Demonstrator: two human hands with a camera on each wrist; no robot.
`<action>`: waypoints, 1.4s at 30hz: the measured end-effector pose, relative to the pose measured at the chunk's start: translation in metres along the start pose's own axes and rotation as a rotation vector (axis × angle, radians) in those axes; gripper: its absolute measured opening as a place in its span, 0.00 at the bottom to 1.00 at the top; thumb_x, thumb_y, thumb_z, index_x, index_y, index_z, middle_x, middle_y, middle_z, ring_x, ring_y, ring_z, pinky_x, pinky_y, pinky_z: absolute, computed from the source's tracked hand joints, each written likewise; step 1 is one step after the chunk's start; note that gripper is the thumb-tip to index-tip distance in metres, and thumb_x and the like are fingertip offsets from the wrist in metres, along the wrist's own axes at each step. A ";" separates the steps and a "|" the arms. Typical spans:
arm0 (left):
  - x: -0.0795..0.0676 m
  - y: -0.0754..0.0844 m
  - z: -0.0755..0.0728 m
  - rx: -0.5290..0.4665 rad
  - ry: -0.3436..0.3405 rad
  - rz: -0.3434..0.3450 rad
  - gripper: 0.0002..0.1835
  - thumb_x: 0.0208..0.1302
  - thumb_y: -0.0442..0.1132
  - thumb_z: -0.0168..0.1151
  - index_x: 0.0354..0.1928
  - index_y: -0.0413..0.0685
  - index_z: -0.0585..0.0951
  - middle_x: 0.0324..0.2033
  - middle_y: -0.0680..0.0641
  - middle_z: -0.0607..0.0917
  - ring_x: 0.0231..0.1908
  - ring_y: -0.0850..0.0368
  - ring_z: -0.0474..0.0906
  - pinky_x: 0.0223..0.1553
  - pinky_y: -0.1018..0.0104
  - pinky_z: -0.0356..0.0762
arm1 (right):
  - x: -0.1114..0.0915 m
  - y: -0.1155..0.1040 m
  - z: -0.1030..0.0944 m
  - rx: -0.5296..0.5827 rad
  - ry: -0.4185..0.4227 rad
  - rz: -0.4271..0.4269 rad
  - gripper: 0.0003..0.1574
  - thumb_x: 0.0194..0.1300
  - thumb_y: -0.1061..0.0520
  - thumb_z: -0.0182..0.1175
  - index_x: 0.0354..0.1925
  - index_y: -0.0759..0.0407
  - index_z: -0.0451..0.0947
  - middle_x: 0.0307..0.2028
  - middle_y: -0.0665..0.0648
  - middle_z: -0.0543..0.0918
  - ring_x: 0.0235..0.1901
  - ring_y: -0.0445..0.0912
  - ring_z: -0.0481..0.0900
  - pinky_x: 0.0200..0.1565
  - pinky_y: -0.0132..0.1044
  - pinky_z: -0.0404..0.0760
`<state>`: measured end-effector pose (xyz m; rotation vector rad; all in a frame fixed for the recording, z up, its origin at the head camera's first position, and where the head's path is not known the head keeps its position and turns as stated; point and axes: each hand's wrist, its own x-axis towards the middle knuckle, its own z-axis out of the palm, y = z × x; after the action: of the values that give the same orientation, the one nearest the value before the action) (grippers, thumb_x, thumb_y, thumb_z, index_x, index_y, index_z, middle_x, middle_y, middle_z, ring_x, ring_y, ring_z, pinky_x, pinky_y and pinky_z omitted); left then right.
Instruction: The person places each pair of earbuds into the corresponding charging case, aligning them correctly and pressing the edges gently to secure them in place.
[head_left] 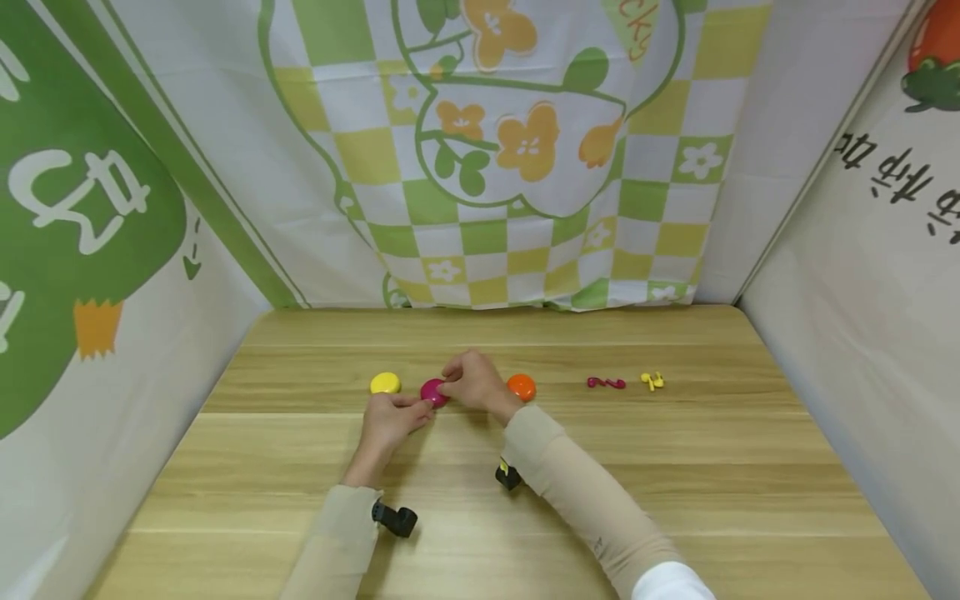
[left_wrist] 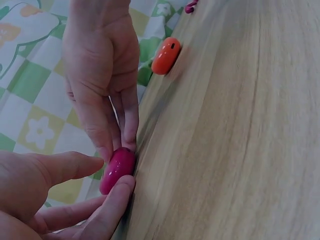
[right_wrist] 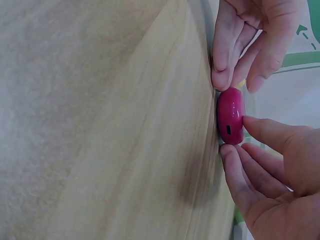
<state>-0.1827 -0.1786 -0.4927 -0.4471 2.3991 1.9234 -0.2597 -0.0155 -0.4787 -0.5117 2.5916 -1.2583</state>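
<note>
A magenta round earbud case (head_left: 433, 392) stands on the wooden table between the two hands. My left hand (head_left: 387, 427) is at its near left side, fingertips against the edge and the thumb (left_wrist: 90, 167) close by its top. From the other side my right hand (head_left: 478, 382) grips it, thumb (right_wrist: 255, 127) on the lid and fingers (right_wrist: 232, 160) at the lower edge. In the right wrist view a small dark port shows in the case's side. The lid looks closed.
Left of the hands lies a yellow round case (head_left: 386, 382), and an orange one (head_left: 522, 387) sits right beside the right forearm. Farther right are magenta earbuds (head_left: 606, 383) and yellow earbuds (head_left: 652, 381). A patterned cloth (head_left: 510, 250) hangs behind the table's far edge.
</note>
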 end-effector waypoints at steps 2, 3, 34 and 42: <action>-0.001 -0.001 0.002 0.041 0.011 0.015 0.15 0.67 0.33 0.71 0.48 0.24 0.87 0.31 0.40 0.93 0.34 0.58 0.90 0.38 0.74 0.87 | -0.002 0.002 -0.001 0.014 0.015 0.002 0.18 0.65 0.59 0.75 0.51 0.68 0.88 0.46 0.62 0.93 0.47 0.52 0.91 0.51 0.40 0.89; -0.002 -0.001 0.002 0.072 0.021 0.026 0.15 0.67 0.34 0.72 0.48 0.26 0.88 0.33 0.39 0.93 0.34 0.59 0.89 0.37 0.74 0.86 | -0.003 0.002 -0.001 0.018 0.023 0.005 0.19 0.64 0.59 0.76 0.51 0.67 0.89 0.45 0.62 0.93 0.47 0.51 0.91 0.51 0.40 0.89; -0.036 0.041 0.033 -0.308 -0.164 0.227 0.20 0.64 0.34 0.76 0.58 0.38 0.87 0.54 0.40 0.91 0.49 0.58 0.91 0.53 0.65 0.88 | -0.085 -0.001 -0.085 0.333 0.042 -0.133 0.12 0.65 0.55 0.76 0.47 0.56 0.90 0.41 0.56 0.93 0.38 0.46 0.90 0.42 0.51 0.89; -0.045 0.043 0.045 -0.290 -0.330 0.210 0.21 0.65 0.35 0.76 0.59 0.38 0.86 0.53 0.42 0.92 0.50 0.57 0.90 0.55 0.66 0.87 | -0.113 0.010 -0.099 0.352 0.040 -0.123 0.14 0.65 0.55 0.76 0.48 0.56 0.90 0.45 0.57 0.93 0.42 0.46 0.91 0.47 0.38 0.90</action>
<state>-0.1570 -0.1184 -0.4527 0.1182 2.0380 2.2338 -0.1921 0.1061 -0.4210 -0.5863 2.3213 -1.7345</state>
